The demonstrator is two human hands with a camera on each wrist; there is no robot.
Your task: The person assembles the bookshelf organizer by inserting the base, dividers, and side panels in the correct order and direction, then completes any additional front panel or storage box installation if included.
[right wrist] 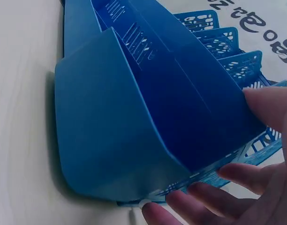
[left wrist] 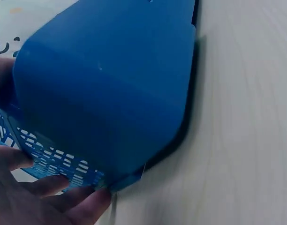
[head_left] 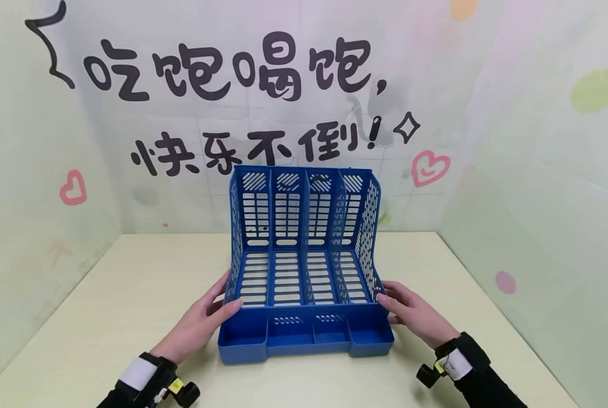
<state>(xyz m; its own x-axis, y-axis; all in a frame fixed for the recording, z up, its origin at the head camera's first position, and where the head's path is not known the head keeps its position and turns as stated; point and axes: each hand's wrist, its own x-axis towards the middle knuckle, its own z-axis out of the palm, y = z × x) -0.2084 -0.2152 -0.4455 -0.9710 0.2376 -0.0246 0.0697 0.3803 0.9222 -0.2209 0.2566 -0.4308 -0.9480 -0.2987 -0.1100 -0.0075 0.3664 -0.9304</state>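
Observation:
A blue plastic file organizer [head_left: 242, 352] stands upright on the table in the head view, its open front facing me. Perforated dividers split it into several tall slots, and a low trough with small compartments runs along the front. At its left front corner, my left hand [head_left: 199, 323] grips the side, thumb over the edge and fingers along the outside. My right hand [head_left: 418, 314] holds the opposite corner the same way. In the left wrist view, the left fingertips [left wrist: 47, 185] touch the perforated side low down. The right wrist view shows the right thumb [right wrist: 270, 105] on the trough's back edge.
The pale wood table [head_left: 130, 294] extends to both sides of the organizer. Behind it hangs a white backdrop [head_left: 181, 204] with black lettering and coloured shapes. Black wrist cameras [head_left: 186, 394] are strapped to both forearms.

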